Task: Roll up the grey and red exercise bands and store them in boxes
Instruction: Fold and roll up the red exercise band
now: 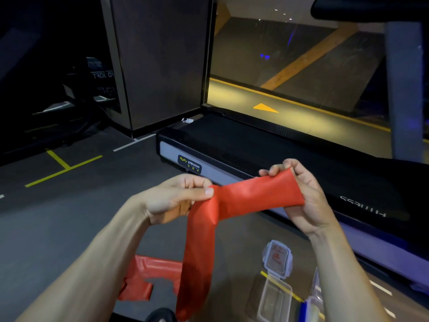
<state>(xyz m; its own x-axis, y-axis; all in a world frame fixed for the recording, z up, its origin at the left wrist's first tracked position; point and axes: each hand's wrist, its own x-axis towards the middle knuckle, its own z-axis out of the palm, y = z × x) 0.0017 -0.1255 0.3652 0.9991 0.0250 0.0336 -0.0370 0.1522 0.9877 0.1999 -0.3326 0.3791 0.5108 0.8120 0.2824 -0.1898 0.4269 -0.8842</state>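
Observation:
I hold a red exercise band (253, 196) stretched flat between both hands at chest height. My right hand (304, 196) grips its folded end, fingers over the top edge and palm behind. My left hand (178, 196) pinches the band where it bends, thumb on top. From there the band hangs down and its tail lies in loose folds on the floor at the lower left. A clear plastic box (271, 303) stands open on the floor below my right forearm, its lid (277, 259) lying beside it. No grey band is in view.
A treadmill (232, 147) runs from the middle to the right edge behind my hands. A second clear container (315, 289) shows partly by my right forearm. Yellow and white lines mark the dark floor (58, 205). A dark pillar (160, 61) and a glass wall stand behind.

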